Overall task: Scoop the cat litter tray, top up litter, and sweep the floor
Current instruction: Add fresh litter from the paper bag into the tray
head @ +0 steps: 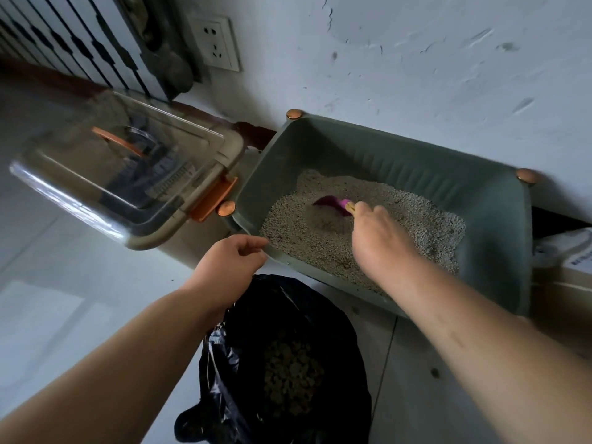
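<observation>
Purple scoop: light, stiff plastic; right hand fingers clamped on handle end. Litter loose, spills easily. Left hand fingers curled at tray rim; grip unclear.

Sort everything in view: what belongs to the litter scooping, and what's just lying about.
In the job: green litter tray, litter, pink scoop gripped by the right hand, black bin bag holding scooped clumps, left hand near the tray's rim.

Lying about: clear-lidded storage box with orange latches, wall socket, black railing.
</observation>
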Demonstrator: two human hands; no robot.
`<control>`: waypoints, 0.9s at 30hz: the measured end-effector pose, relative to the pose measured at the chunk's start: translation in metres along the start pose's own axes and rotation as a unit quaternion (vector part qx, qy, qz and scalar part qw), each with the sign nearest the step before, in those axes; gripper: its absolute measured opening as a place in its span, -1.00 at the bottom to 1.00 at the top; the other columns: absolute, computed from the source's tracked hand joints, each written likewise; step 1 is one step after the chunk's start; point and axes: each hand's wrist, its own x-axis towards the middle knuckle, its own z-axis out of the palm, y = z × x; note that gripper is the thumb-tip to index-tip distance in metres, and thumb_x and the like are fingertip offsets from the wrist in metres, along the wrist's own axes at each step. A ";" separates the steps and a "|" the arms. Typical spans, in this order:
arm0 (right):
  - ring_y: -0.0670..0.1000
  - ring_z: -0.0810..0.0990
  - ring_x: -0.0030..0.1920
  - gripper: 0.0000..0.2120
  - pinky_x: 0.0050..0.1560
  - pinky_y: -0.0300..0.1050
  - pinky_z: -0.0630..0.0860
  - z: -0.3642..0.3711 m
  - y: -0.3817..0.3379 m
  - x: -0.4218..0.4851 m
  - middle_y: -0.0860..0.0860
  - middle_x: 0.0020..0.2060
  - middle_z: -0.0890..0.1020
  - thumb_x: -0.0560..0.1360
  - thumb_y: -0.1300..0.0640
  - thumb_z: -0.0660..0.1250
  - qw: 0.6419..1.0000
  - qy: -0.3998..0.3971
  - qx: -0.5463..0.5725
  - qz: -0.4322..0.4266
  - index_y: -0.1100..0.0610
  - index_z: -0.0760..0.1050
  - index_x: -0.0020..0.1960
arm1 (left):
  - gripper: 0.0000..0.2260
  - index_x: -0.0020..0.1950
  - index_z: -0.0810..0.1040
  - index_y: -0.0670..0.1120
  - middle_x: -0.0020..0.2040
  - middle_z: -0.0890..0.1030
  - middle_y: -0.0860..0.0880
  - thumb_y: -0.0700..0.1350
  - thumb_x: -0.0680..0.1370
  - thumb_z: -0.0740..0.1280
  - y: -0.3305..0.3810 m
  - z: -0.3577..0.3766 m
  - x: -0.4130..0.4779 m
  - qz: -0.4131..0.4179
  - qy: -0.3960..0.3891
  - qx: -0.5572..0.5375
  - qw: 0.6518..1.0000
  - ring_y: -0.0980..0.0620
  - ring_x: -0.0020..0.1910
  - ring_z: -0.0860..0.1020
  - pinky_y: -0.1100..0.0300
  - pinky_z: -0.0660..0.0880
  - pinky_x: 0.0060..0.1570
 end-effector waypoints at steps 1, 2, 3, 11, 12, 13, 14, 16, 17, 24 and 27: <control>0.04 0.41 -0.26 -0.68 -0.26 -0.07 0.32 -0.001 0.000 -0.002 0.11 -0.08 0.37 0.57 0.36 0.06 1.000 0.006 0.006 -0.010 0.21 0.32 0.30 | -0.81 0.12 0.59 0.08 0.06 0.60 0.13 -0.16 0.58 0.31 0.000 0.000 0.001 0.000 0.000 0.000 1.000 0.16 0.08 0.55 -0.02 0.49 0.27; 0.02 0.40 -0.28 -0.66 -0.28 -0.09 0.30 -0.002 -0.001 -0.002 0.09 -0.09 0.36 0.57 0.35 0.06 1.000 0.016 0.008 -0.022 0.20 0.30 0.33 | -0.81 0.12 0.59 0.09 0.06 0.60 0.13 -0.16 0.58 0.31 0.001 0.000 0.002 -0.002 -0.001 -0.001 1.000 0.14 0.09 0.55 -0.03 0.49 0.27; 0.01 0.39 -0.28 -0.62 -0.30 -0.11 0.29 -0.002 -0.003 -0.001 0.09 -0.08 0.36 0.58 0.34 0.07 0.999 0.025 0.009 -0.034 0.20 0.26 0.39 | -0.81 0.11 0.59 0.09 0.06 0.60 0.13 -0.16 0.57 0.31 0.000 0.000 0.003 -0.004 -0.002 -0.001 1.000 0.13 0.10 0.55 -0.03 0.49 0.27; 0.03 0.32 -0.16 -0.58 -0.21 -0.14 0.23 0.015 -0.017 0.020 0.05 -0.04 0.29 0.61 0.28 0.06 0.991 -0.007 0.016 -0.131 0.10 0.22 0.45 | -0.81 0.12 0.59 0.09 0.06 0.60 0.12 -0.15 0.57 0.31 0.000 0.000 0.003 -0.004 0.002 -0.004 1.000 0.16 0.07 0.55 -0.02 0.50 0.26; 0.03 0.35 -0.16 -0.65 -0.23 -0.12 0.24 0.017 -0.015 0.020 0.05 -0.04 0.34 0.63 0.22 0.07 0.991 -0.020 0.014 -0.131 0.09 0.27 0.41 | -0.81 0.13 0.59 0.08 0.06 0.61 0.12 -0.15 0.57 0.31 -0.001 0.000 0.003 -0.004 0.002 -0.003 1.000 0.16 0.07 0.55 -0.02 0.50 0.26; 0.04 0.39 -0.18 -0.71 -0.26 -0.11 0.26 0.018 -0.013 0.021 0.07 -0.04 0.40 0.64 0.15 0.06 0.992 -0.037 0.014 -0.122 0.09 0.30 0.36 | -0.81 0.14 0.59 0.07 0.06 0.61 0.12 -0.15 0.58 0.32 -0.002 -0.001 0.003 -0.005 0.002 -0.002 1.000 0.17 0.08 0.55 -0.02 0.49 0.27; 0.04 0.42 -0.22 -0.74 -0.31 -0.10 0.27 0.019 -0.010 0.021 0.08 -0.06 0.44 0.65 0.12 0.05 0.993 -0.054 0.010 -0.106 0.08 0.31 0.32 | -0.80 0.15 0.59 0.06 0.06 0.60 0.13 -0.15 0.58 0.32 -0.002 0.000 0.003 -0.006 0.000 0.003 1.000 0.17 0.08 0.54 -0.02 0.49 0.27; 0.03 0.42 -0.30 -0.73 -0.36 -0.10 0.28 0.018 -0.005 0.020 0.08 -0.12 0.44 0.65 0.15 0.04 0.994 -0.078 -0.013 -0.076 0.04 0.26 0.34 | -0.80 0.16 0.59 0.06 0.05 0.61 0.13 -0.15 0.58 0.32 -0.003 0.001 0.003 -0.008 -0.001 0.011 1.000 0.16 0.08 0.55 -0.03 0.49 0.27; 0.04 0.43 -0.30 -0.67 -0.34 -0.09 0.31 0.016 -0.002 0.019 0.08 -0.12 0.43 0.64 0.18 0.03 0.994 -0.086 -0.029 -0.067 0.01 0.22 0.39 | -0.81 0.14 0.59 0.06 0.05 0.61 0.13 -0.15 0.58 0.32 -0.003 0.002 0.003 -0.010 -0.002 0.012 1.000 0.15 0.07 0.56 -0.03 0.50 0.26; 0.06 0.46 -0.18 -0.39 -0.22 -0.06 0.41 -0.010 0.031 0.004 0.09 -0.01 0.38 0.57 0.32 0.02 0.991 -0.103 -0.077 -0.033 -0.09 0.07 0.55 | -0.77 0.22 0.59 0.01 0.06 0.60 0.11 -0.16 0.58 0.31 0.006 0.014 0.003 -0.008 -0.019 0.033 0.999 0.14 0.06 0.55 0.01 0.49 0.26; 0.07 0.47 -0.20 -0.40 -0.28 -0.06 0.37 -0.019 0.049 -0.005 0.10 -0.02 0.40 0.57 0.32 0.02 0.990 -0.106 -0.090 -0.023 -0.07 0.09 0.54 | -0.77 0.22 0.59 0.01 0.06 0.60 0.12 -0.14 0.58 0.32 0.012 0.023 0.002 0.000 -0.028 0.041 0.999 0.14 0.08 0.54 0.01 0.48 0.26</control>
